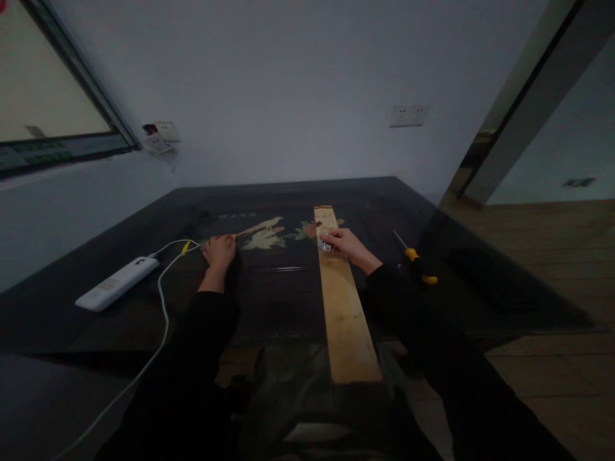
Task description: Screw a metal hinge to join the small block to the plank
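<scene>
A long pale wooden board [343,307] lies lengthwise on the dark table, its near end jutting past the front edge towards me. My right hand [350,246] is over the board's far part, thumb and fingers pinched on a small shiny metal piece [325,244], possibly a hinge or bracket; its exact kind is unclear. Left of the board, my left hand [220,251] rests on the table with curled fingers, beside the white cable. A little tan edge shows by its fingertips; what it holds, if anything, is hidden.
A screwdriver [414,257] with a yellow and black handle lies right of the board. On the left sits a white power strip [118,283], its cable [164,307] trailing over the front edge. A dark flat object [492,278] lies far right. The wall [288,96] stands behind the table [283,301].
</scene>
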### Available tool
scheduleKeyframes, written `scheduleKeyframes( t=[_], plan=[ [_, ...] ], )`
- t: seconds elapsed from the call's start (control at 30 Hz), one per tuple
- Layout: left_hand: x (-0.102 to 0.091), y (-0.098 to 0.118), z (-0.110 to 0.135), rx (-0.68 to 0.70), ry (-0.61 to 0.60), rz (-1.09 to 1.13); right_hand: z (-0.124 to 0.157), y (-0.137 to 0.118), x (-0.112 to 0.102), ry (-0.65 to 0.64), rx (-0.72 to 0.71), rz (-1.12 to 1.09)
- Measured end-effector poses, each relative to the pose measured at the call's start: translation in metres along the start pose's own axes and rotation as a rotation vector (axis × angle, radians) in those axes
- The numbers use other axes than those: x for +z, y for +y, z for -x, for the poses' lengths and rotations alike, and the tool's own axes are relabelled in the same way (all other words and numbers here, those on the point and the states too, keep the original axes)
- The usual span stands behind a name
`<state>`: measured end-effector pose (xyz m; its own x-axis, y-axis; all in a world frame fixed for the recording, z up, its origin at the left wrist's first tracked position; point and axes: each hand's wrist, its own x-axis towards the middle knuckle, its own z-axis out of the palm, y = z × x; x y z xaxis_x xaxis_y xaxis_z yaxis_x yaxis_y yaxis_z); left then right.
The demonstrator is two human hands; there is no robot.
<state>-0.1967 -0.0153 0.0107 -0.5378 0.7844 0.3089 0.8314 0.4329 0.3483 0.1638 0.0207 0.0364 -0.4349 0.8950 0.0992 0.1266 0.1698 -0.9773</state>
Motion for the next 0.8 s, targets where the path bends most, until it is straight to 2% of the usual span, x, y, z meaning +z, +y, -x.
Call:
scheduleKeyframes(
  t=[0.07,0.13,0.2,0.33,0.4,0.47,0.6,0.8],
  plan=[
    [0.001,0.007,-0.002,0.034,0.059,0.057,0.001,-0.001,0.000,-0.005,0.009,0.030],
    [0.002,0.023,0.002,0.150,0.054,0.190,0.002,-0.002,0.000,0.008,0.011,0.083],
    [0.006,0.049,0.014,0.276,-0.065,0.407,0.004,-0.003,-0.001,0.037,0.023,0.119],
    [0.012,0.111,0.060,0.494,-0.442,0.712,0.011,-0.002,-0.006,0.043,0.028,0.127],
    [0.012,0.135,0.083,0.517,-0.532,0.810,0.015,-0.002,-0.009,0.004,-0.014,0.134],
    [0.009,0.152,0.101,0.482,-0.587,0.874,0.020,-0.003,-0.012,-0.018,-0.029,0.136],
    [0.004,0.166,0.120,0.453,-0.732,0.900,0.027,-0.006,-0.014,-0.052,0.032,0.150],
    [0.006,0.165,0.129,0.405,-0.832,0.913,0.031,-0.006,-0.014,-0.141,0.035,0.238]
  ],
)
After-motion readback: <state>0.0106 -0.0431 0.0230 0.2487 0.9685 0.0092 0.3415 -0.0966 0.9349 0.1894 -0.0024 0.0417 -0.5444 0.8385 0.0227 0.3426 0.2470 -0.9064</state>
